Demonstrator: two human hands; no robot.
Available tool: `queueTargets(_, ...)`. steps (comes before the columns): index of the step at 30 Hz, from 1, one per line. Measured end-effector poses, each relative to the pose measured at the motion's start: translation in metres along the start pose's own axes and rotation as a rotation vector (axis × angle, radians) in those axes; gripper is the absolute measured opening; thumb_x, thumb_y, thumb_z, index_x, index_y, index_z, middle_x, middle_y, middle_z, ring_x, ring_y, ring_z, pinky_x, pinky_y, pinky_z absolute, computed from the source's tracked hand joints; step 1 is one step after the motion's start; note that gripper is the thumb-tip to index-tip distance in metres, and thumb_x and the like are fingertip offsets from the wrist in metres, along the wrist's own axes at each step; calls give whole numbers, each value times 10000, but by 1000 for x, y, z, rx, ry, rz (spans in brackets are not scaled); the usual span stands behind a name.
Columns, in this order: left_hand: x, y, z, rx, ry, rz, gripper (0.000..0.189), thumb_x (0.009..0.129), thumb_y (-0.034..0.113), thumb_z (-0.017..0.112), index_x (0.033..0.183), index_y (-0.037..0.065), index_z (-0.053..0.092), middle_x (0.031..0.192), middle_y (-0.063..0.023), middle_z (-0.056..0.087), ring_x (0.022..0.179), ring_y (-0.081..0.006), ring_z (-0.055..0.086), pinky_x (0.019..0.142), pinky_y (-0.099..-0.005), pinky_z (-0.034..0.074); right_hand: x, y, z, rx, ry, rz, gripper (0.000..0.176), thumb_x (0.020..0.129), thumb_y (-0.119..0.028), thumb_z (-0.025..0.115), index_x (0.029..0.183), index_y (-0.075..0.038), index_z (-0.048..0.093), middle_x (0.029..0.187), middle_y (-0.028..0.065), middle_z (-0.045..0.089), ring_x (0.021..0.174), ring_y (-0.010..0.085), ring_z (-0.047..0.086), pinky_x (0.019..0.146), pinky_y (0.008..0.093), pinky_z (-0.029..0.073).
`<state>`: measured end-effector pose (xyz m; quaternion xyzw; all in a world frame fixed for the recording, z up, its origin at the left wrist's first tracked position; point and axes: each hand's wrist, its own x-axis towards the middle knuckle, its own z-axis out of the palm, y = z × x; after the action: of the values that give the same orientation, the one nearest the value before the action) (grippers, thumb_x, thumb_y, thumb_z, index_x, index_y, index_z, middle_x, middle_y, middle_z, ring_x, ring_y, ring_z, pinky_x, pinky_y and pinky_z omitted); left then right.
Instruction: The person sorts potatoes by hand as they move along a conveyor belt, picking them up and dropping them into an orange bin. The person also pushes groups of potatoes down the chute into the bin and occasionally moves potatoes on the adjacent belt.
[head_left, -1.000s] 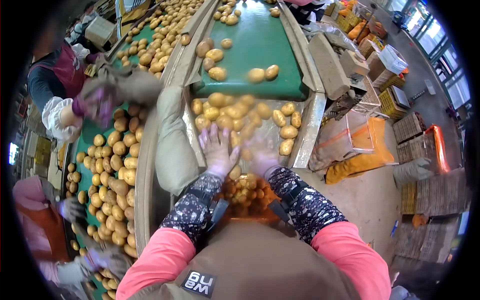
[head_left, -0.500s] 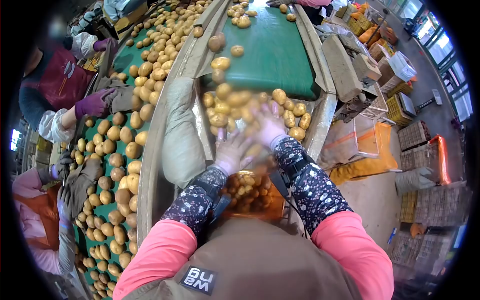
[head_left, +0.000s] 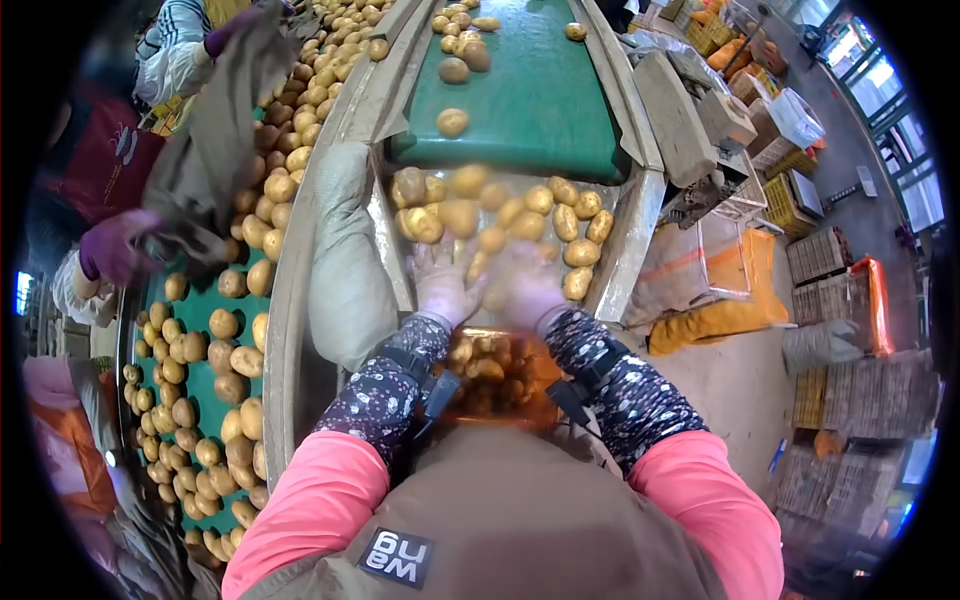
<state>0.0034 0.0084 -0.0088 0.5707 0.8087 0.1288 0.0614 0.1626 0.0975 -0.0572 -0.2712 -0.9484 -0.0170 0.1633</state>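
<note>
My right hand (head_left: pixel 526 288), grip too blurred to tell, drew back beside my open left hand (head_left: pixel 445 287), so both were among the potatoes (head_left: pixel 579 253).

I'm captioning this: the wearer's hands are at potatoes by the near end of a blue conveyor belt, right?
Not blue: the head view shows the conveyor belt is green. The left hand and right hand are at potatoes by its near end.

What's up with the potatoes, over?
Left hand spread, right hand blurred, both at potatoes on chute. More potatoes in orange container below. Nothing visibly blocking.
</note>
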Motion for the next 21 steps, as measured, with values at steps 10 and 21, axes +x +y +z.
queueTargets(10, -12, -18, 7, 119, -52, 548, 610, 849, 578, 585, 1384, 292, 520, 1517, -72, 378, 1406, -374, 296, 1072, -638, 252, 83, 18, -56, -24, -110, 183, 391, 745, -157, 644, 1124, -59, 643, 1094, 148, 633, 998, 305, 622, 840, 451, 486)
queueTargets(21, -18, -10, -4, 62, -129, 819, 726, 774, 556, 677, 1405, 241, 507, 1534, -93, 351, 1472, -365, 193, 1180, -605, 107, 70, 25, -40, -7, -236, 278, 224, 777, -217, 635, 968, -107, 674, 912, 153, 661, 887, 311, 662, 770, 434, 526)
